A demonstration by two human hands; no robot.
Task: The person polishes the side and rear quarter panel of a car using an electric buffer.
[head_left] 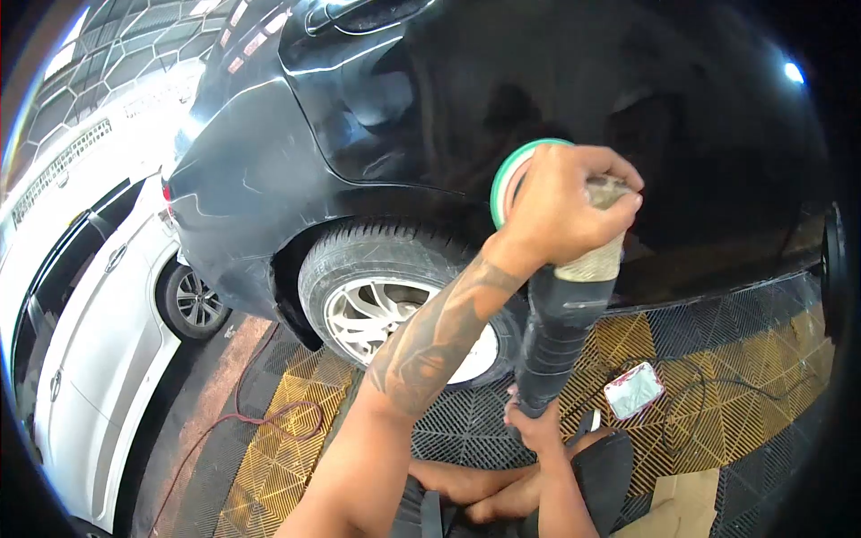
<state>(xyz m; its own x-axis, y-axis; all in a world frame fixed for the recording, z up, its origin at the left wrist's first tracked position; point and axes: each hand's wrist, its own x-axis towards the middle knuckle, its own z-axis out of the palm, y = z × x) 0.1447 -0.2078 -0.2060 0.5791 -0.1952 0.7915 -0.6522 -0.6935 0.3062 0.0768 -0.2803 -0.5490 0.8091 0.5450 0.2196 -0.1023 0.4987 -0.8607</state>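
A car polisher [563,327] with a black body is held against the side of a black car [404,117]. Its round pad [500,184], edged in green, faces the rear door panel, partly hidden behind my hand. My left hand [569,202], at the end of a tattooed forearm, is closed over the polisher's head, which looks wrapped in tan material. Lower down, my right hand [535,426] grips the rear end of the body. Just left of the tool is the car's rear wheel [386,309], with white spokes.
A white car [108,332] stands at the left. Black and yellow grid tiles [287,430] cover the floor. A white pad-like item with a red edge [634,391], a dark cable [735,384], a reddish hose [238,417] and cardboard [677,507] lie on it.
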